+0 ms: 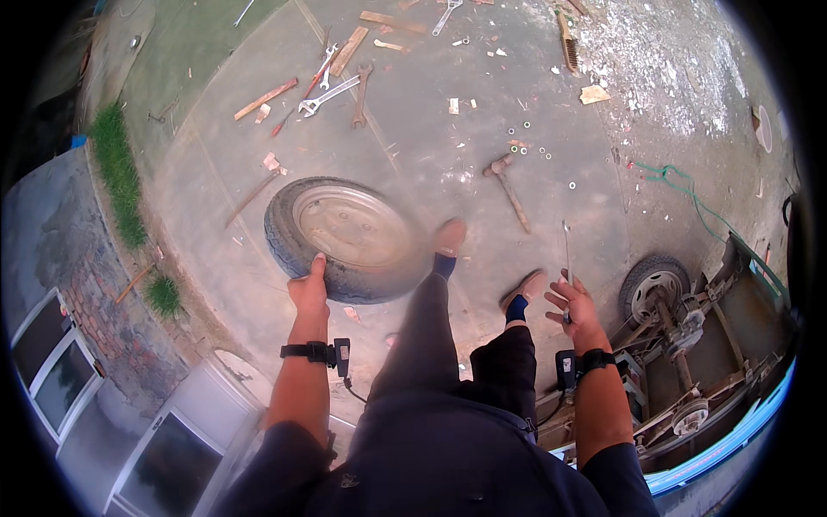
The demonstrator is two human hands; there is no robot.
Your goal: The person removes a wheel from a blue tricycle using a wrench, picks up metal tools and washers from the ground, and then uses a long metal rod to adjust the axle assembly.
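One loose wheel (pixel 345 228), left of two shoes (pixel 451 234). Left hand (pixel 308 284): grip closed on its near tyre edge, thumb over sidewall, fingers hidden. Right hand (pixel 579 307): grip loosely holding one wrench (pixel 566 246), fingers spread. One hammer (pixel 510 191) on concrete (pixel 413 146) beyond shoes. One mounted wheel (pixel 642 297) near right hand. Loose wheel's right edge beside left shoe; concrete stretches between it and hammer.

The grey concrete floor (pixel 413 112) carries a wheel (pixel 345 231), with a hammer (pixel 510 194) to its right and nuts (pixel 548 156) near the hammer's head. Farther out lie wrenches (pixel 338 90), wood scraps (pixel 349 52), a brush (pixel 568 43) and green rope (pixel 665 172).
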